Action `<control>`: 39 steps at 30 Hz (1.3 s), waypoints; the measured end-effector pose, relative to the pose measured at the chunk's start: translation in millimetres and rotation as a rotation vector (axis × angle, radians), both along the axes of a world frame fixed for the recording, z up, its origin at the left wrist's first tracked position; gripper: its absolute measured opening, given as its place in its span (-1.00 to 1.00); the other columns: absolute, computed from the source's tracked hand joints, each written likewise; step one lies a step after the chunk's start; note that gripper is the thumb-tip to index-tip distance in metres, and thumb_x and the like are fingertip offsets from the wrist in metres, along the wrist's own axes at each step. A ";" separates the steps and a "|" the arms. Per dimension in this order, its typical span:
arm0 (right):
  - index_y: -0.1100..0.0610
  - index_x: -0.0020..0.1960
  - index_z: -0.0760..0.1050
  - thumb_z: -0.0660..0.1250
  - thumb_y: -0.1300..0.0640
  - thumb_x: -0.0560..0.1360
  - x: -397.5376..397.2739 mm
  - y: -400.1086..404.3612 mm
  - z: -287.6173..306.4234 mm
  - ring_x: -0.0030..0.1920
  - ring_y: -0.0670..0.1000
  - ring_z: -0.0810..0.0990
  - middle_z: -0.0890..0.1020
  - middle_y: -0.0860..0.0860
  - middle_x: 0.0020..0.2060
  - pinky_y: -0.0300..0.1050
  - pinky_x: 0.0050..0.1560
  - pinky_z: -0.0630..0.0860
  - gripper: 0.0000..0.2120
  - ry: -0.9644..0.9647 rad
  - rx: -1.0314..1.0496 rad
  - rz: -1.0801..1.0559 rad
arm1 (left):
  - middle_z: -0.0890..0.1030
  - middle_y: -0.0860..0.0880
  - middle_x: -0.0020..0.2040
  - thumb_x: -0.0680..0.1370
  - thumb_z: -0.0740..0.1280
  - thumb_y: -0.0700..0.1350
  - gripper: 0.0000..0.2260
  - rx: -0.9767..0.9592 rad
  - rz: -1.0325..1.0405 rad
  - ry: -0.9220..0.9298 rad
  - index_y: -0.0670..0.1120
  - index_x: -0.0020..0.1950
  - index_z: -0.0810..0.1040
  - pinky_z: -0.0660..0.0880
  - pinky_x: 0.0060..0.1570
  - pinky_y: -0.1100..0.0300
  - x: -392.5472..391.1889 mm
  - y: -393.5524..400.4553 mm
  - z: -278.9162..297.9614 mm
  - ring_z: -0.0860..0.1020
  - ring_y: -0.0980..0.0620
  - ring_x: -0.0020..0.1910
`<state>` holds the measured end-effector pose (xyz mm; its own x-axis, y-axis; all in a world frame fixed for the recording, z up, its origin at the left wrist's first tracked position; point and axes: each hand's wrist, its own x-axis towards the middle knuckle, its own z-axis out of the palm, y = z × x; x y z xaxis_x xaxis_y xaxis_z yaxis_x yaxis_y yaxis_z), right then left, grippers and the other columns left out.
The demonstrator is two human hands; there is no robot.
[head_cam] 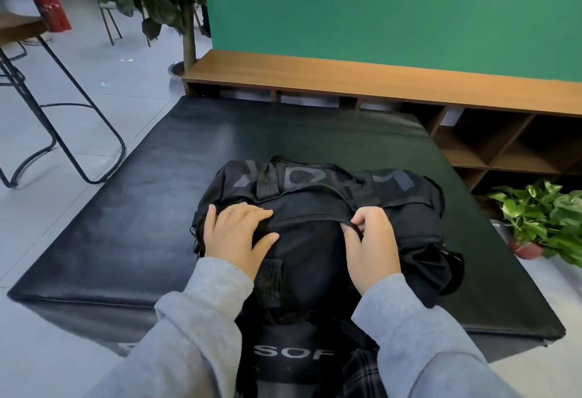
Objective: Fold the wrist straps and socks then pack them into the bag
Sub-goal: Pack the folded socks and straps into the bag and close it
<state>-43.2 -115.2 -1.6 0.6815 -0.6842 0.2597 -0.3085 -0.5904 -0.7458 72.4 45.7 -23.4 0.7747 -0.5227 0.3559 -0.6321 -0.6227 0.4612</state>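
On the mat (126, 224), the bag (315, 259) lies under both hands.

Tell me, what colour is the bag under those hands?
Black, with faint grey lettering along its far side; the bag shows best in the head view.

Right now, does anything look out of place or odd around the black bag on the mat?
Nothing looks damaged or spilled. The black fabric duffel bag lies on the black padded mat; the left hand rests flat on it and the right hand pinches a thin black strap at the zip. No wrist straps or socks are visible outside.
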 end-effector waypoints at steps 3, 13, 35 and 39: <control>-0.04 -0.27 0.24 0.32 0.29 0.48 10.7 -7.0 -6.4 -0.16 0.00 0.38 0.37 -0.13 -0.24 -0.12 -0.07 0.37 -0.66 -0.025 -0.012 -0.005 | 0.61 0.08 -0.15 0.40 0.46 -0.04 -0.91 -0.020 -0.003 -0.141 0.03 -0.12 0.64 -0.01 0.34 0.12 17.8 -8.9 -5.7 0.56 0.00 0.00; -0.07 -0.24 0.23 0.35 0.27 0.46 93.3 -76.2 8.9 -0.13 -0.02 0.37 0.35 -0.18 -0.22 -0.14 -0.04 0.35 -0.65 -0.028 -0.066 0.026 | 0.61 0.10 -0.21 0.47 0.18 0.09 -0.74 -0.111 0.031 -0.145 0.04 -0.13 0.63 0.19 0.04 0.20 96.9 -71.4 15.7 0.54 -0.02 -0.14; 0.03 -0.12 0.31 0.21 0.04 0.51 188.2 -173.1 159.8 -0.13 0.03 0.46 0.46 -0.08 -0.14 -0.15 -0.15 0.34 -0.89 0.814 -0.043 0.161 | 0.58 0.13 -0.05 0.57 0.26 -0.05 -0.87 0.260 0.060 0.185 0.08 -0.01 0.60 0.23 -0.01 0.24 226.4 -146.5 155.0 0.38 0.03 0.07; 0.02 -0.11 0.35 0.22 0.03 0.52 220.7 -186.6 177.0 -0.13 0.04 0.47 0.51 -0.07 -0.15 -0.15 -0.15 0.38 -0.92 0.835 -0.048 0.151 | 0.55 0.13 -0.08 0.56 0.28 -0.06 -0.89 0.253 0.067 0.247 0.06 0.00 0.61 0.30 -0.04 0.25 257.1 -153.6 169.3 0.42 0.03 0.05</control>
